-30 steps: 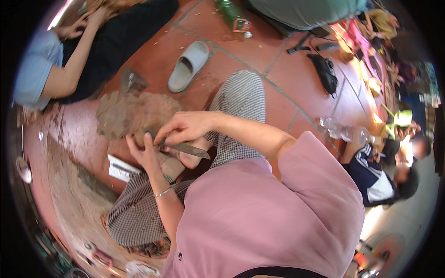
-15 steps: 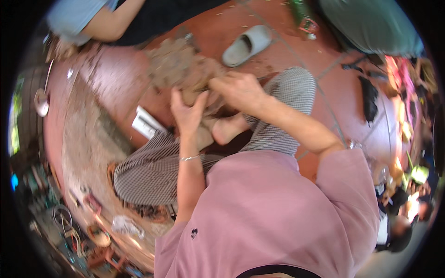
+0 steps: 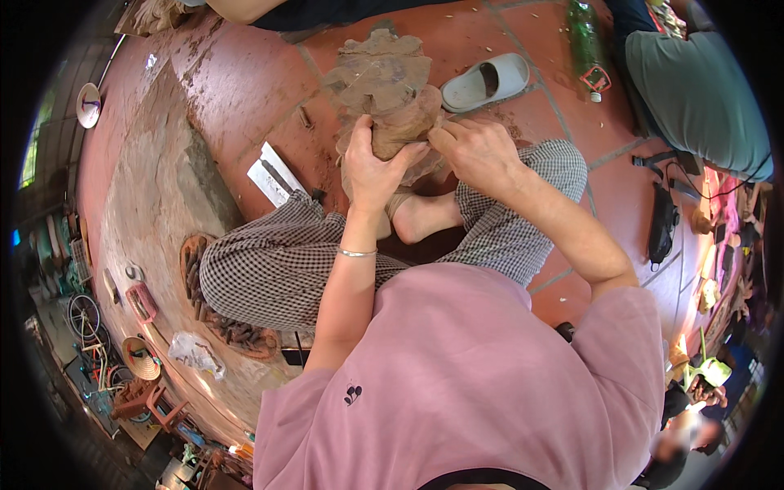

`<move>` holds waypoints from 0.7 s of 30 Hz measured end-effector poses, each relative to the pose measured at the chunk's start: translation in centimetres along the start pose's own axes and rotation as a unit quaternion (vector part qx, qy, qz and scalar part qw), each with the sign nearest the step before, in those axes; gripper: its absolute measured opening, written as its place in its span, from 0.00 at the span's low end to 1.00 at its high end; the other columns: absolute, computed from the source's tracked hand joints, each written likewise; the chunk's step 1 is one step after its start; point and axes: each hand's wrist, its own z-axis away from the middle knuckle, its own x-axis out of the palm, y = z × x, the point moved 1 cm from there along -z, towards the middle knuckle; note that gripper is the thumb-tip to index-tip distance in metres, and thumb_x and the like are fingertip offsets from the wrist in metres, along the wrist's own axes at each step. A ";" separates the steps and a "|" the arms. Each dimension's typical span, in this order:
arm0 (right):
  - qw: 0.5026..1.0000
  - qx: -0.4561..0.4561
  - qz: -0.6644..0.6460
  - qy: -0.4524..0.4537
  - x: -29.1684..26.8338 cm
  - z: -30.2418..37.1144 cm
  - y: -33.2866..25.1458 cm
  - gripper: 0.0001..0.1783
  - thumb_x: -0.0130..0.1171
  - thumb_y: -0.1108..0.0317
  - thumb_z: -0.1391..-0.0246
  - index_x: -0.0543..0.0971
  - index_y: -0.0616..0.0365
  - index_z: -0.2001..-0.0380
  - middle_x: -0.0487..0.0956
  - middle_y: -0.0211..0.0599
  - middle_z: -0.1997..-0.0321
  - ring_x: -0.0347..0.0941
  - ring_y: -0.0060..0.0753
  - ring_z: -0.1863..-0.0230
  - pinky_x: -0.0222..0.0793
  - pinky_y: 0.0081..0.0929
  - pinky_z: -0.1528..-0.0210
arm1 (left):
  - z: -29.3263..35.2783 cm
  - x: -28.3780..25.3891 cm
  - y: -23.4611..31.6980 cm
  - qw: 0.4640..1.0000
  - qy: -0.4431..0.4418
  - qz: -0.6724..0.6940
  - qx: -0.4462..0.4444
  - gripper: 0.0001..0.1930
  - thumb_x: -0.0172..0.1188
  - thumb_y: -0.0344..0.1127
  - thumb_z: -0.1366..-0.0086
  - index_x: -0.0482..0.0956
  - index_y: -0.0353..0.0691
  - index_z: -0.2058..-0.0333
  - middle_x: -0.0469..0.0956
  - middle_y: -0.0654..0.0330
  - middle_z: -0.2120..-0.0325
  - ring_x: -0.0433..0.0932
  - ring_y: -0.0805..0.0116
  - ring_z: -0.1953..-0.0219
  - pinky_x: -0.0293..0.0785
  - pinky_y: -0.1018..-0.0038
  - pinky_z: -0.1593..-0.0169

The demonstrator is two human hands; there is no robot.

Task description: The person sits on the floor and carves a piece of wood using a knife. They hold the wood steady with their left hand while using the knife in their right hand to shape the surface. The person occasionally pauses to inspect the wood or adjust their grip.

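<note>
A rounded brown lump (image 3: 406, 129), clay-like in look, is held over my crossed legs. My left hand (image 3: 377, 167) grips its near side, thumb up along the left and fingers curled at the bottom. At the lump's right edge my right hand (image 3: 478, 151) is closed in a pinch; whatever is between those fingertips is hidden. Just beyond lies a flat brown slab (image 3: 380, 69) with a lobed, uneven outline, partly covered by the lump. My bare foot (image 3: 420, 219) rests below my hands.
A grey slipper (image 3: 486, 84) lies at the far right of the lump, with a green bottle (image 3: 584, 41) beyond. White paper (image 3: 273, 175) bearing a dark stick lies left. A long brown slab (image 3: 151, 212) fills the left. Another person's knee (image 3: 694, 98) is at the far right.
The view has shifted, and the picture is sharper now. Both hands stay at the brown lump, with the left still gripping it and the right still pinched at its right side.
</note>
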 end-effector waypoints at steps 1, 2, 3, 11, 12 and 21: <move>1.000 0.002 0.006 -0.002 -0.1 -0.1 0.0 0.09 0.61 0.71 0.56 0.72 0.54 0.71 0.78 0.34 0.71 0.81 0.36 0.68 0.76 0.33 0.73 | -0.1 0.0 0.2 1.000 0.011 -0.014 0.015 0.38 0.79 0.45 0.55 0.73 0.26 0.52 0.81 0.45 0.60 0.82 0.52 0.59 0.78 0.64 0.55; 1.000 0.004 0.013 -0.005 -0.5 -0.4 0.0 0.08 0.61 0.71 0.57 0.73 0.54 0.71 0.78 0.34 0.71 0.81 0.36 0.68 0.76 0.33 0.73 | -0.2 0.1 0.3 0.999 0.022 -0.028 0.030 0.37 0.79 0.45 0.55 0.73 0.26 0.52 0.81 0.45 0.61 0.82 0.51 0.59 0.78 0.64 0.55; 1.000 0.005 0.019 -0.007 -0.9 -0.6 0.0 0.08 0.61 0.71 0.57 0.73 0.54 0.71 0.78 0.34 0.71 0.81 0.36 0.68 0.76 0.33 0.72 | -0.3 0.1 0.5 0.998 0.033 -0.042 0.044 0.37 0.79 0.45 0.56 0.74 0.27 0.53 0.81 0.45 0.61 0.82 0.51 0.59 0.78 0.64 0.56; 0.998 -0.005 0.035 -0.043 -1.5 -0.4 0.0 0.09 0.61 0.69 0.57 0.74 0.53 0.70 0.78 0.32 0.70 0.81 0.34 0.68 0.76 0.32 0.72 | -0.4 0.3 0.9 0.995 0.033 -0.053 0.077 0.34 0.80 0.45 0.57 0.74 0.29 0.58 0.80 0.46 0.64 0.82 0.49 0.62 0.78 0.62 0.59; 0.998 -0.012 0.034 -0.051 -1.4 -0.4 0.0 0.09 0.61 0.69 0.57 0.74 0.52 0.70 0.78 0.32 0.70 0.81 0.34 0.69 0.77 0.32 0.71 | -0.3 0.3 0.6 0.993 0.032 -0.047 0.100 0.33 0.80 0.45 0.57 0.73 0.30 0.59 0.80 0.46 0.64 0.81 0.49 0.63 0.78 0.62 0.60; 1.000 -0.007 0.025 -0.014 -1.4 -0.8 0.3 0.08 0.61 0.68 0.56 0.74 0.51 0.70 0.78 0.30 0.71 0.81 0.33 0.69 0.76 0.31 0.73 | -0.6 0.4 1.5 0.995 0.030 -0.075 0.052 0.37 0.79 0.46 0.57 0.73 0.28 0.53 0.79 0.44 0.63 0.80 0.46 0.61 0.77 0.60 0.58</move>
